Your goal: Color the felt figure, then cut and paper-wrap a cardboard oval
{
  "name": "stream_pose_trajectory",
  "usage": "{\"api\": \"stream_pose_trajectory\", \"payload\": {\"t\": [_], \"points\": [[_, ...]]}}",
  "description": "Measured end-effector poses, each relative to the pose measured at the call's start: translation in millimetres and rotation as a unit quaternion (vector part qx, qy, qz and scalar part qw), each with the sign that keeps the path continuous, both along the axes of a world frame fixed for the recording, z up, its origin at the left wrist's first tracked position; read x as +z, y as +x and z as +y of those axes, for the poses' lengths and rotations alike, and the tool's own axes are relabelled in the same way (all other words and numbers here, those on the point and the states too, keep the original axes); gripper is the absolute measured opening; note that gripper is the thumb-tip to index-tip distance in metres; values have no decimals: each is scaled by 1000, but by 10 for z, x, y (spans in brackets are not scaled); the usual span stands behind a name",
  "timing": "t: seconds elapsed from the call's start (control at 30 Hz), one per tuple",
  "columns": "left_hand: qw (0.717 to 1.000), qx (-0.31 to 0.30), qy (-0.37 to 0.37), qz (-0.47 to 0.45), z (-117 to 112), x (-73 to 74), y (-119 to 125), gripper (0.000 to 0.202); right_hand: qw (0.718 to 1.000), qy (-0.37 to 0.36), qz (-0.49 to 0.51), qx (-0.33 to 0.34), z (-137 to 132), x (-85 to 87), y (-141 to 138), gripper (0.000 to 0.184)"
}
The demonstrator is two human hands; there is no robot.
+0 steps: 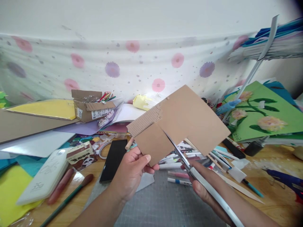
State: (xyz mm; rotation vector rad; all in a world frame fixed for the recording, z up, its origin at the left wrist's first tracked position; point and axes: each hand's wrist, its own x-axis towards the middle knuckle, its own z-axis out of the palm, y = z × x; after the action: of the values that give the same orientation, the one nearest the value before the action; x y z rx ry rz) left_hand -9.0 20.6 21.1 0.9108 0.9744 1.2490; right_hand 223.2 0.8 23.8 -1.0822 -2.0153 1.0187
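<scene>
My left hand (133, 168) pinches a small brown cardboard flap (155, 138) at its lower corner, thumb on top. This flap joins a larger piece of brown cardboard (191, 110), held up tilted above the mat; a ribbed strip shows along its left side. My right hand (203, 183) is closed around scissors (203, 179), seen nearly edge-on. Their blades reach up and left into a slit between the flap and the larger part. A long pale handle runs over my right wrist; some fingers are hidden behind it.
Below lies a grey cutting mat (149, 208). Many markers (180, 181) are heaped behind my hands. To the left are a black phone (115, 160), a panda box (82, 156) and a brush (68, 198). A blue glue gun (285, 178) lies right.
</scene>
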Motion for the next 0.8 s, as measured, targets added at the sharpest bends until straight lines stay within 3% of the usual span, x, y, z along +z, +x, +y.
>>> {"api": "stream_pose_trajectory", "payload": {"t": [0.17, 0.33, 0.43, 0.63, 0.8], "points": [[999, -23, 18, 29, -20, 8, -13, 17, 1000, 4, -2, 19, 20, 105, -28, 49], [998, -28, 19, 45, -14, 3, -21, 19, 998, -24, -14, -49, 89, -103, -80, 59], [998, -38, 17, 43, -13, -4, -15, 21, 998, -33, -22, -50, 103, -181, -73, 60], [998, -44, 6, 47, -32, -1, 0, 23, 999, -1, 33, 27, 53, 46, -38, 54], [997, -45, 5, 60, -35, 12, -9, 21, 999, 4, 27, 26, 57, 119, -71, 60]]}}
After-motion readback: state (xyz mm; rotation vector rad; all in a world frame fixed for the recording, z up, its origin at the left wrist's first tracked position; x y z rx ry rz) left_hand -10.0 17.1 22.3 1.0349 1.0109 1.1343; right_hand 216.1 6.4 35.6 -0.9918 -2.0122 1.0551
